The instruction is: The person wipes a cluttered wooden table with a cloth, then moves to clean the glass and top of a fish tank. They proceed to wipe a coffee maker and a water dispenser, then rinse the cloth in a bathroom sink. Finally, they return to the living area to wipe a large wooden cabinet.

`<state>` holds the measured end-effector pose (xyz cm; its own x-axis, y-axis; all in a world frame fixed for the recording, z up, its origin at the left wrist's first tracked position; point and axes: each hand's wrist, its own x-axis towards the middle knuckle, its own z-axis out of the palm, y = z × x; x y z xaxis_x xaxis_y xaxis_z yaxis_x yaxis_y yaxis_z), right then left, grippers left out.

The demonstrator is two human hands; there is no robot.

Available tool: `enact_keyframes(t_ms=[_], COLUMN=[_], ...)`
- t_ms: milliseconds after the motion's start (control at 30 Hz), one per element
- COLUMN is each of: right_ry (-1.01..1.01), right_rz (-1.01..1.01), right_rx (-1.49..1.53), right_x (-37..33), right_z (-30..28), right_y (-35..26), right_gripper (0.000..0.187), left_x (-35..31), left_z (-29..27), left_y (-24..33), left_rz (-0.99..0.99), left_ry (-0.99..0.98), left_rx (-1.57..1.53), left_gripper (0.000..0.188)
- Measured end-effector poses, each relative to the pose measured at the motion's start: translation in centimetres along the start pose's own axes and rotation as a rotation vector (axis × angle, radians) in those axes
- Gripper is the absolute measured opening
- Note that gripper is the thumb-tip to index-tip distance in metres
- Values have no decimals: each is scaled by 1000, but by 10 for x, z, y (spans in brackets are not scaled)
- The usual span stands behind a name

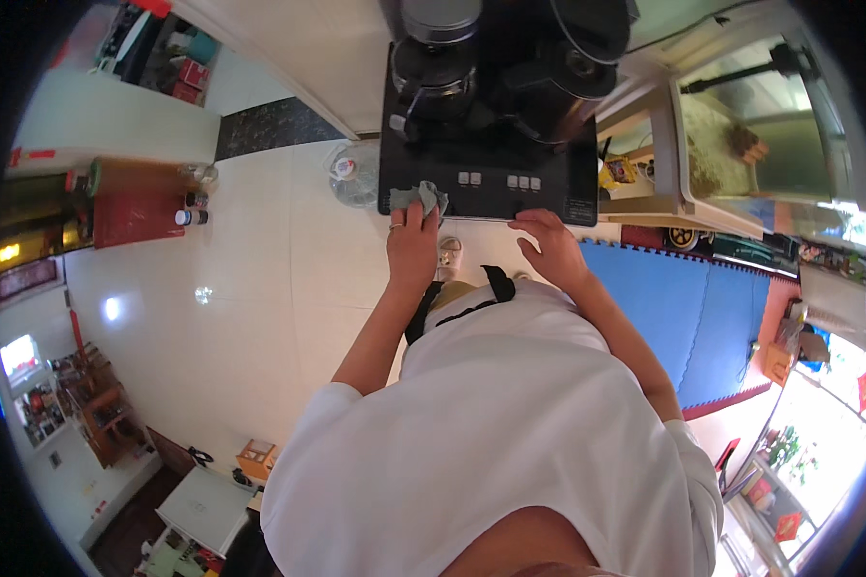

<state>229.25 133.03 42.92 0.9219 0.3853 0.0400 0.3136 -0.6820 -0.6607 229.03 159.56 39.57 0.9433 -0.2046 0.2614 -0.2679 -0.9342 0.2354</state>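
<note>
A crumpled grey cloth (431,198) lies on the near left corner of a glossy black appliance top (491,200). My left hand (413,248) grips it, fingers pressed down over the fabric. On the right, my right hand (554,245) rests its fingertips at the near edge of the same top; the fingers are stretched out and hold nothing. Small pale square buttons sit on the surface between my hands. Farther back stand a glass kettle (435,79) with a silver lid and, to its right, a black kettle (563,101).
A large clear water bottle (354,175) stands on the floor left of the appliance. To the right are a glass tank (775,144) on a wooden stand and blue foam mats (659,308). A reddish cabinet (140,207) is at the left.
</note>
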Motion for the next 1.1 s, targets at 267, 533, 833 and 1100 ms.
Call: enact_keyframes(t_ms=[267,533,833,1100], right_ry=[-11,261,593,518], right_rz=[250,111,227,375], right_rx=[229,310,267,105], right_x=[-38,-47,-34,6], right_z=[-16,-46,-68,-27], right_y=[11,38,78,145], right_gripper=[57,88,43,56], left_x=[24,72,80,60], left_z=[19,33,26,20], left_y=[107,166,146,-1], left_rz=[148,-522,-158,-186], left_ry=[-359,-615,-498,187], left_rx=[-378,-1863,-1311,-97], left_gripper=[39,49,59,60])
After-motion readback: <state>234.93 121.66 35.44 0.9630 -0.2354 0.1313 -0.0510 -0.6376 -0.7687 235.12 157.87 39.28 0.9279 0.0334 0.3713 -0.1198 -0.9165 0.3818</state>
